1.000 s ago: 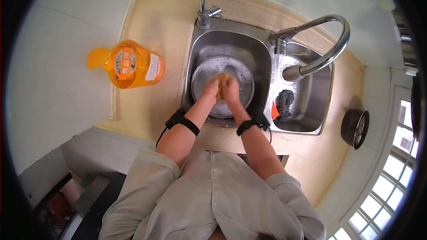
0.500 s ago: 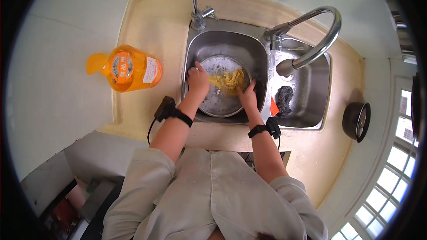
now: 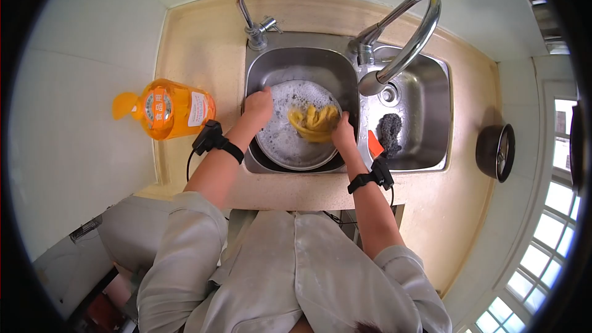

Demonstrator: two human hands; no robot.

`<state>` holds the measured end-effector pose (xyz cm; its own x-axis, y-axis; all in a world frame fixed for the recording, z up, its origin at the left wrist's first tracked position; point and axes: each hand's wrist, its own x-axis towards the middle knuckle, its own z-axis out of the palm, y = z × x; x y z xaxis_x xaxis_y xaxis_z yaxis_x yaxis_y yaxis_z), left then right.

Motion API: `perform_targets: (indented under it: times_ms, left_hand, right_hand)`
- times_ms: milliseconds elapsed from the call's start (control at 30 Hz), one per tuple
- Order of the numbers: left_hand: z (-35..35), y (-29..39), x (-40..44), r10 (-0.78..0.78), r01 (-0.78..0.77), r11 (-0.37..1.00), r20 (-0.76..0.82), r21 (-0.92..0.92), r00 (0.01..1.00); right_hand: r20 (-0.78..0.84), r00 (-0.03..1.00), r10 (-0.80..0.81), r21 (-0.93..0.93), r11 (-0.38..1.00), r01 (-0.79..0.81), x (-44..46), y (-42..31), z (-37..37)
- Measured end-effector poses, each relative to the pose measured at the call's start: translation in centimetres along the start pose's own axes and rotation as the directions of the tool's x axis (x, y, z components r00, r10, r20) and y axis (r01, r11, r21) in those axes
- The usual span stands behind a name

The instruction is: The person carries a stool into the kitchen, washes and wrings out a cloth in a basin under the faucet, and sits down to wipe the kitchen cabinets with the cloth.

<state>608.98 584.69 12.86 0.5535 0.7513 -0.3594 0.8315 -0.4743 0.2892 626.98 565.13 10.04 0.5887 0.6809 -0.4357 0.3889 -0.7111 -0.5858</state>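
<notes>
A round metal basin (image 3: 280,148) with soapy, bubbly water sits in the left sink bowl. A crumpled yellow cloth (image 3: 316,124) lies in the water, right of the basin's middle. My left hand (image 3: 259,106) is closed on the basin's left rim. At the basin's right side my right hand (image 3: 343,132) is closed on the rim, close beside the cloth; its fingertips are partly hidden.
An orange detergent bottle (image 3: 176,110) lies left of the sink. Two curved faucets (image 3: 258,37) (image 3: 425,31) rise behind the bowls. The right bowl (image 3: 428,111) holds a dark scouring pad (image 3: 390,134) and an orange-red piece (image 3: 374,144). A dark pot (image 3: 493,151) is at far right.
The hands moved from together over the cloth to opposite sides of the basin. The cloth was let go and lies spread in the water. More foam shows, and the view has shifted.
</notes>
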Motion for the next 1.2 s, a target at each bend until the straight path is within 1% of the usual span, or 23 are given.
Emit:
perform_targets:
  times_ms: [33,67,100,133,200,267,300,333,367,433,467,500,533,567,633,667,733,767,833,867,967,1067,1200]
  left_hand:
    - [-0.6,0.0,-0.2,0.051,-0.052,0.998,0.013,0.038,0.999]
    - [-1.6,0.1,-0.4,0.053,-0.053,0.998,0.012,0.039,0.999]
    - [-2.5,0.2,-0.6,0.086,-0.087,0.994,0.005,0.074,0.996]
    - [-3.4,0.3,-0.9,0.118,-0.117,0.987,-0.001,0.109,0.993]
    - [-5.0,0.3,-1.7,0.135,-0.134,0.985,0.006,0.106,0.991]
    - [-6.7,0.8,-2.7,0.157,-0.158,0.982,0.009,0.103,0.987]
    - [-7.5,1.4,-3.4,0.155,-0.152,0.986,-0.034,0.067,0.987]
    - [-8.1,1.8,-4.0,0.152,-0.15,0.988,-0.079,0.029,0.985]
    - [-8.5,2.2,-4.5,0.156,-0.155,0.988,-0.086,0.028,0.984]
    - [-8.9,2.7,-5.4,0.117,-0.138,0.985,-0.199,-0.099,0.973]
    - [-8.8,2.8,-5.7,0.124,-0.146,0.984,-0.201,-0.098,0.972]
    - [-8.7,3.0,-6.0,0.115,-0.169,0.969,-0.279,-0.178,0.953]
    - [-8.6,3.1,-6.3,0.101,-0.199,0.946,-0.35,-0.256,0.931]
    - [-9.0,3.5,-6.9,0.114,-0.21,0.944,-0.347,-0.253,0.931]
    - [-9.9,4.2,-8.0,0.114,-0.261,0.871,-0.346,-0.415,0.931]
    - [-10.1,4.8,-8.6,0.13,-0.274,0.868,-0.342,-0.414,0.931]
    - [-10.0,6.1,-10.0,0.11,-0.254,0.788,-0.278,-0.56,0.954]
    - [-9.7,6.5,-10.5,0.126,-0.265,0.787,-0.275,-0.557,0.953]
    - [-8.7,7.6,-11.5,0.138,-0.238,0.726,-0.201,-0.645,0.97]
    - [-8.0,8.0,-11.9,0.149,-0.243,0.726,-0.197,-0.643,0.969]
    - [-5.8,9.2,-12.9,0.153,-0.26,0.712,-0.217,-0.652,0.964]
    - [-4.2,10.0,-13.9,0.163,-0.271,0.677,-0.22,-0.684,0.962]
    - [-3.5,10.0,-14.9,0.144,-0.224,0.706,-0.174,-0.672,0.974]
  right_hand:
    - [0.006,1.0,0.014,-0.012,1.0,-0.014,-0.4,-0.3,-0.4]
    - [0.012,1.0,0.026,-0.025,0.999,-0.025,-0.6,-0.5,-0.7]
    - [0.011,1.0,0.025,-0.025,0.999,-0.025,-0.7,-0.5,-0.9]
    - [0.014,1.0,0.0,-0.02,1.0,0.001,-0.9,-0.3,-1.2]
    - [0.021,0.999,-0.03,-0.013,0.999,0.03,-1.3,-0.8,-2.3]
    - [0.008,0.995,-0.102,-0.009,0.995,0.102,-1.8,-1.6,-4.3]
    - [0.002,0.994,-0.105,-0.009,0.994,0.105,-2.2,-2.2,-5.2]
    - [-0.053,0.986,-0.158,0.0,0.987,0.158,-2.5,-2.9,-6.1]
    - [-0.108,0.972,-0.208,0.006,0.978,0.21,-2.8,-3.3,-6.9]
    - [-0.153,0.964,-0.218,-0.02,0.976,0.218,-3.0,-4.0,-8.3]
    - [-0.188,0.943,-0.273,-0.012,0.961,0.276,-3.3,-4.5,-9.2]
    - [-0.224,0.919,-0.324,-0.006,0.944,0.331,-3.7,-4.8,-10.1]
    - [-0.233,0.911,-0.341,0.007,0.936,0.353,-4.0,-4.9,-10.9]
    - [-0.221,0.921,-0.319,0.006,0.944,0.329,-4.4,-5.0,-11.8]
    - [-0.229,0.929,-0.292,0.013,0.953,0.303,-5.8,-5.2,-13.5]
    - [-0.241,0.929,-0.281,0.013,0.956,0.292,-6.4,-4.8,-14.0]
    - [-0.254,0.925,-0.281,0.02,0.955,0.296,-7.6,-3.5,-15.1]
    - [-0.266,0.925,-0.271,0.022,0.958,0.287,-8.3,-2.9,-15.6]
    - [-0.314,0.893,-0.323,0.01,0.939,0.343,-10.1,-1.4,-16.3]
    - [-0.254,0.948,-0.191,0.045,0.977,0.209,-10.8,-0.9,-16.8]
    - [-0.275,0.951,-0.141,0.038,0.987,0.158,-13.2,0.6,-17.4]
    - [-0.289,0.949,-0.128,0.054,0.987,0.15,-14.4,2.1,-17.3]
    - [-0.27,0.953,-0.135,0.074,0.984,0.16,-14.6,3.0,-17.2]
